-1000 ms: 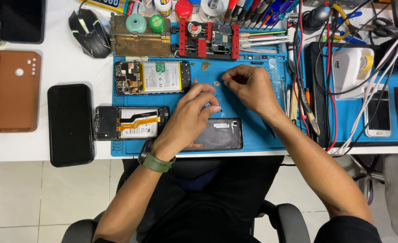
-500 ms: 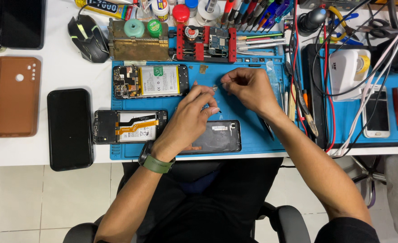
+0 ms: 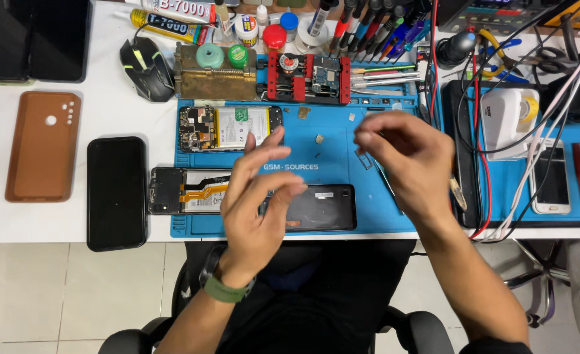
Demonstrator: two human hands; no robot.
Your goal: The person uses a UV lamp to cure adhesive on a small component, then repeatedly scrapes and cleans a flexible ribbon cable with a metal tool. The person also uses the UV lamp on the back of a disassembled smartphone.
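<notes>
My left hand point(image 3: 257, 206) hovers over the blue work mat point(image 3: 332, 154), fingers spread, with nothing in it. Under it lie a dark phone panel point(image 3: 322, 206) and an opened phone with an orange flex cable point(image 3: 185, 190). Raised above the mat's right side, my right hand point(image 3: 408, 160) is blurred, its thumb and fingertips pinched together; I cannot see anything between them. An opened phone showing its battery point(image 3: 234, 128) lies at the mat's back left. Small metal parts point(image 3: 319, 138) are scattered on the mat.
Behind the mat stand a red board holder point(image 3: 306, 77), a brass-coloured fixture point(image 3: 214, 80), glue tubes point(image 3: 172, 26) and a row of tools point(image 3: 381, 69). A brown phone case point(image 3: 44, 144), a black phone point(image 3: 116, 191) and a mouse point(image 3: 147, 67) lie left. Red cables point(image 3: 477, 131) and a white device point(image 3: 509, 121) sit right.
Both hands have lifted off the mat and moved apart. My left hand's fingers have opened, and my right hand has drawn to the right.
</notes>
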